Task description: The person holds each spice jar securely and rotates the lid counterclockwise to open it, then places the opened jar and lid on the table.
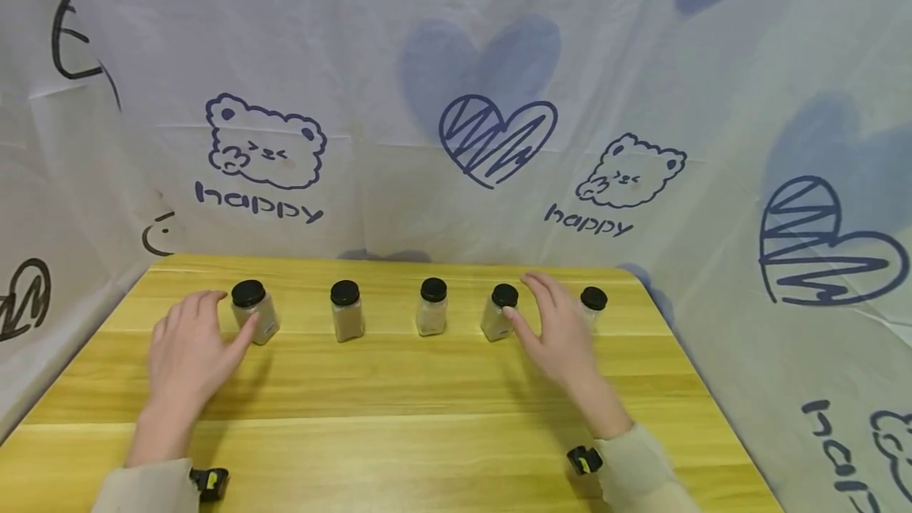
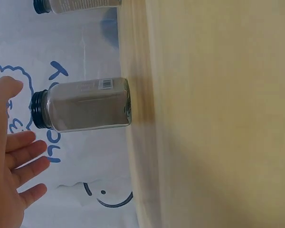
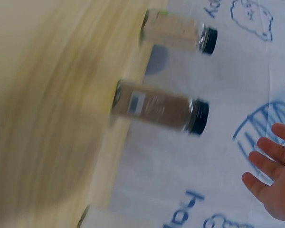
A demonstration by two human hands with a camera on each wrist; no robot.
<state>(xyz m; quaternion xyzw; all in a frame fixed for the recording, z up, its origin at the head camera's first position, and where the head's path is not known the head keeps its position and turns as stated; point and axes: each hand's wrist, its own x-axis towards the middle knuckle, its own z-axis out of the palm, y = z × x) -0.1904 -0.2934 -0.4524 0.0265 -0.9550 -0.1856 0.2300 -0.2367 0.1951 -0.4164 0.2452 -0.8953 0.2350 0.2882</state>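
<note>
Five jars (image 1: 431, 317) stand in a row near the table's (image 1: 356, 450) far edge, the left hand (image 1: 187, 351) spread beside the leftmost jar (image 1: 265, 323), the right hand (image 1: 561, 345) spread beside the fourth jar (image 1: 495, 323), and I reckon a hasty sideways brush could topple either.

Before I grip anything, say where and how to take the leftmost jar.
Best gripped, probably: the leftmost jar by its sides, just below the black lid, left hand coming from the left. It stands upright, those sides look flat, and its neighbour is to the right.
</note>
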